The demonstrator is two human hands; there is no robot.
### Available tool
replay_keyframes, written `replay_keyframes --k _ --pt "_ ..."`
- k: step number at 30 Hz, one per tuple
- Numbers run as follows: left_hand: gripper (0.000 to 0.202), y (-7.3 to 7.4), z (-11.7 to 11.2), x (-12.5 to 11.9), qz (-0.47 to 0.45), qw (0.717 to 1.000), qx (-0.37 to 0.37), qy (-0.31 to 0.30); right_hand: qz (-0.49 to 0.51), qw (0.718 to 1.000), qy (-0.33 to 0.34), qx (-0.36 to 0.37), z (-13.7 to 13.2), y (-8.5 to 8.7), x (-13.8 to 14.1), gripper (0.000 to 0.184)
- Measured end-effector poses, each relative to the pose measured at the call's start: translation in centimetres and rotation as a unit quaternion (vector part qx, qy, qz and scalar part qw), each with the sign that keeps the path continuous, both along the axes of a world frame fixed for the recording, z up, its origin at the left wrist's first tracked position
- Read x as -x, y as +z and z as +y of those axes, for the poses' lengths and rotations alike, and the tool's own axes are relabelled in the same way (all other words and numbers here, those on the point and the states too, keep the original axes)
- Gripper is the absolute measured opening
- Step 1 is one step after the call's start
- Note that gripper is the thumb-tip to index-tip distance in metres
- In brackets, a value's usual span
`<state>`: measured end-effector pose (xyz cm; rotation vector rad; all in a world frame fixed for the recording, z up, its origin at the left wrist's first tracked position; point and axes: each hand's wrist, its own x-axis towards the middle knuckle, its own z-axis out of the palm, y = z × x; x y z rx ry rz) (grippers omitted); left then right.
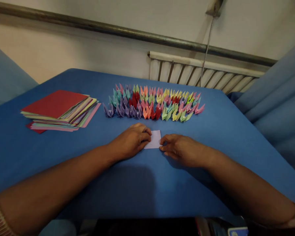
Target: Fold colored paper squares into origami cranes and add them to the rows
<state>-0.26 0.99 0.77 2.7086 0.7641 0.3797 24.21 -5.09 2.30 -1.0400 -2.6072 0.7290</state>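
Head view: your left hand lies on pale folded paper at middle of desk. Grip is narrow, fingers curled over paper's left edge, pressing it down. Your right hand has fingertips bunched at paper's right edge; pinch or mere touch, cannot tell. Rows of origami cranes stand toward far edge. Stack of coloured paper sits near left edge.

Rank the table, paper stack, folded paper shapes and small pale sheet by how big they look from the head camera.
1. table
2. folded paper shapes, spread a little wider than the stack, though close
3. paper stack
4. small pale sheet, partly covered
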Motion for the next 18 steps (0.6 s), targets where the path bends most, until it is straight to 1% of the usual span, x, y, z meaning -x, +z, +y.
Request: replay_keyframes --k 2,4,5,6,7,8,9,11,13,15,18 --pt "0.017 0.2 -0.5 -0.2 0.025 0.999 0.004 -0.025 -0.006 1.000 0.015 0.002 0.4 -0.2 -0.3 0.021" --pt "0.020 0.2 -0.8 -0.3 0.046 0.998 0.004 -0.032 0.010 1.000 0.010 -0.006 1.1 -1.0 -0.4 0.020" --pt "0.020 0.2 -0.9 -0.3 0.052 0.998 0.002 -0.033 0.022 0.999 -0.006 -0.023 1.6 -1.6 -0.3 0.020" --pt "0.020 0.2 -0.9 -0.3 0.055 0.998 0.001 -0.034 0.044 0.996 -0.041 -0.060 2.1 -2.4 -0.2 0.020" --pt "0.020 0.1 -0.9 -0.4 0.055 0.998 0.002 -0.036 0.071 0.989 -0.090 -0.097 2.7 -3.1 0.1 0.022" --pt "0.019 0.1 -0.9 -0.4 0.055 0.998 0.003 -0.038 0.092 0.980 -0.128 -0.118 3.3 -3.9 0.3 0.023" --pt "0.018 0.0 -0.9 -0.5 0.052 0.998 0.005 -0.041 0.107 0.975 -0.153 -0.124 3.8 -4.5 0.6 0.026" --pt "0.018 -0.1 -0.9 -0.6 0.042 0.998 0.008 -0.049 0.123 0.969 -0.176 -0.119 4.6 -5.3 1.1 0.032" --pt "0.018 -0.1 -0.9 -0.7 0.033 0.998 0.008 -0.057 0.125 0.972 -0.171 -0.100 5.0 -5.6 1.5 0.035" --pt "0.019 -0.2 -1.0 -0.8 0.029 0.997 0.005 -0.064 0.124 0.974 -0.171 -0.081 5.1 -5.5 1.8 0.033" --pt "0.018 -0.2 -1.3 -0.7 0.030 0.997 -0.001 -0.070 0.118 0.971 -0.196 -0.061 4.9 -5.3 2.0 0.027"
